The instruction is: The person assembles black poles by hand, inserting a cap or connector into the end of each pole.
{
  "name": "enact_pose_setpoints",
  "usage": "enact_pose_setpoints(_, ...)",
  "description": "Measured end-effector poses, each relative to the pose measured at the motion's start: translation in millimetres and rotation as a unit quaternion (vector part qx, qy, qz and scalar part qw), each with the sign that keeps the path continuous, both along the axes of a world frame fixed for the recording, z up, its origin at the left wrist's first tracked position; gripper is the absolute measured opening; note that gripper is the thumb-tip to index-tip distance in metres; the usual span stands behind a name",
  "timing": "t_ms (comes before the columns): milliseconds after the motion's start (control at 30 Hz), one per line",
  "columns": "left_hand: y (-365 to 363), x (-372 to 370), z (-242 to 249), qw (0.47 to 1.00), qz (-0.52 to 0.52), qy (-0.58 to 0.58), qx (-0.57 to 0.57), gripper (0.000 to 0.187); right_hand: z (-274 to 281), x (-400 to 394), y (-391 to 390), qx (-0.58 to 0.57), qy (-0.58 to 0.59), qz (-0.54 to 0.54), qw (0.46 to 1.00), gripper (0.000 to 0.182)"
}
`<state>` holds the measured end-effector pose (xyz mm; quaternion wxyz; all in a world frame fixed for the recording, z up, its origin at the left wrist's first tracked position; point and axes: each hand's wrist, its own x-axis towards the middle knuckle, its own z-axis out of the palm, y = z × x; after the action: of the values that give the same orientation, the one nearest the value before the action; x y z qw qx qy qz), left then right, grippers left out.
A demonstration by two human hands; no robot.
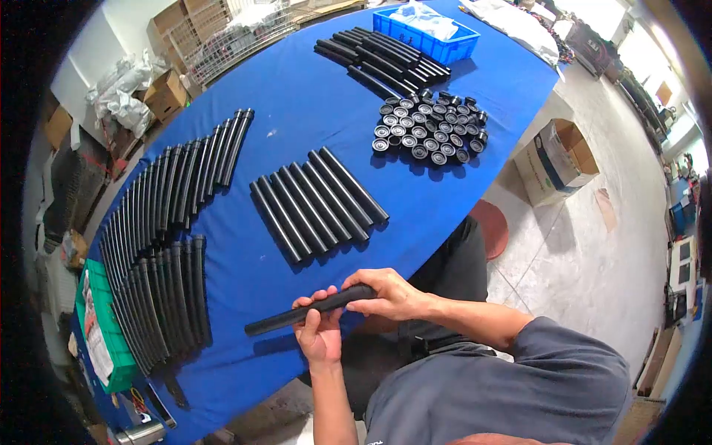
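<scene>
A black tube is held just above the blue table near its front edge, lying slantwise across both hands. My left hand supports it from below around the middle, fingers curled about it. The tube's right end is gripped by my right hand, whose fingers and thumb wrap round it; whether a cap sits on that end is hidden. Ahead of my hands, several plain black tubes lie side by side. Round black caps are heaped farther off to the right.
Capped tubes lie in rows on the left of the blue tablecloth, beside a green bin. More tubes and a blue bin are at the far end. A cardboard box and red stool stand right.
</scene>
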<state>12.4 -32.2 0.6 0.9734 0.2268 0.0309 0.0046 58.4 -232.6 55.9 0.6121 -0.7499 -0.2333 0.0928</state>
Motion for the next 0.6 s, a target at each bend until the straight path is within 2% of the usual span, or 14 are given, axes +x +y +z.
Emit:
enact_pose_setpoints(233, 2.0, 0.6, 2.9, 0.999, -0.032, 0.023, -0.009, 0.027, 4.2, -2.0, -4.8, -0.090, -0.131, 0.024, 0.987, 0.038)
enact_pose_setpoints(333, -0.5, 0.8, 2.8, 0.999, -0.042, 0.003, -0.012, 0.027, 8.7, -1.3, -8.1, -0.051, -0.154, 0.008, 0.987, 0.039)
enact_pose_setpoints(367, -1.2, -1.1, 4.4, 0.998, -0.053, 0.007, -0.017, 0.028, 21.6, -4.1, -8.1, -0.052, 0.004, 0.000, 0.999, 0.038)
enact_pose_setpoints(400, -1.5, -2.0, 6.4, 0.998, -0.055, 0.014, -0.019, 0.028, 35.1, -6.5, -7.1, -0.064, 0.164, 0.007, 0.984, 0.037)
enact_pose_setpoints(467, -3.5, -2.7, 15.9, 0.998, -0.044, 0.040, 0.015, 0.029, 28.7, -7.2, -0.9, -0.010, 0.249, -0.028, 0.968, 0.032)
enact_pose_setpoints(533, -2.6, -0.1, 6.1, 0.999, -0.042, 0.019, 0.007, 0.027, 4.1, -6.1, -3.3, -0.031, 0.094, -0.018, 0.995, 0.029)
enact_pose_setpoints(600, -0.4, 2.4, 6.3, 0.999, -0.039, 0.023, 0.017, 0.026, 7.0, -3.1, -1.7, -0.041, 0.070, -0.008, 0.997, 0.028)
